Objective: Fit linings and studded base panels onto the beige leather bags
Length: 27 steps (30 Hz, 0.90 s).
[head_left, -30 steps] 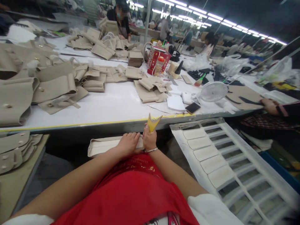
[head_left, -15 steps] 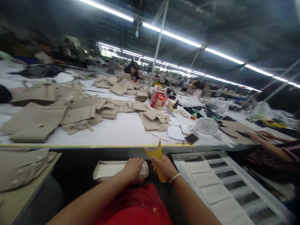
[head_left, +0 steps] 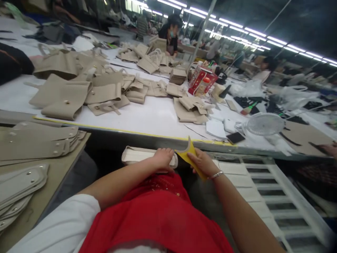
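Observation:
My left hand grips the right end of a long beige piece with raised edges and a white inside, low in front of my red apron. Its fingers lie over the top and the thumb is hidden. In my right hand is a yellow sheet-like piece with a concave curved end, pinched along its side. The yellow piece's curved end points up and left, close to the fingers of my left hand. I cannot tell whether they touch.
A white-topped table bears beige bag parts, a red box, a phone and a round clear lid. At left are stacked beige straps; at right, a slatted rack with white pieces. Other people work nearby.
The view has tilted down and turned left, so the table and hands sit higher and further right. The yellow piece has come closer to my left hand. Both hands keep their holds.

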Tool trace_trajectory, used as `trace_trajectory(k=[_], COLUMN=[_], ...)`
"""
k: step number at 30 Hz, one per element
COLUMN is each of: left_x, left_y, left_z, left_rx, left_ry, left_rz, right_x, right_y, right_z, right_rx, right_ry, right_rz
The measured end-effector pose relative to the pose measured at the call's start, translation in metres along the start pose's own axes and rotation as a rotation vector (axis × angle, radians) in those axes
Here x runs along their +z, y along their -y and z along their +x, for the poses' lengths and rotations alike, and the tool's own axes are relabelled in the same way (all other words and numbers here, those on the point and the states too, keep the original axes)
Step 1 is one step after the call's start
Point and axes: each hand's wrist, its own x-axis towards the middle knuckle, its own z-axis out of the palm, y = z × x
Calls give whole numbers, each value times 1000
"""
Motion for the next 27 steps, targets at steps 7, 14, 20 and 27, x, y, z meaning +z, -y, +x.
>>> trace_trajectory(k=[7, 14, 20, 27], left_x=[8, 9, 8, 7], left_y=[-3, 5, 10, 9], left_z=[11, 7, 2, 5], left_rx=[43, 66, 89, 120], left_ry=[-35, -16, -44, -23], left_rz=[3, -29, -24, 23], right_x=[-7, 10, 53, 70], right_y=[-29, -44, -11, -8], right_z=[-14, -15, 25, 67], right_rx=[68, 16, -215, -179], right_ry=[52, -77, -408, -584], right_rz=[67, 760, 1183, 1083])
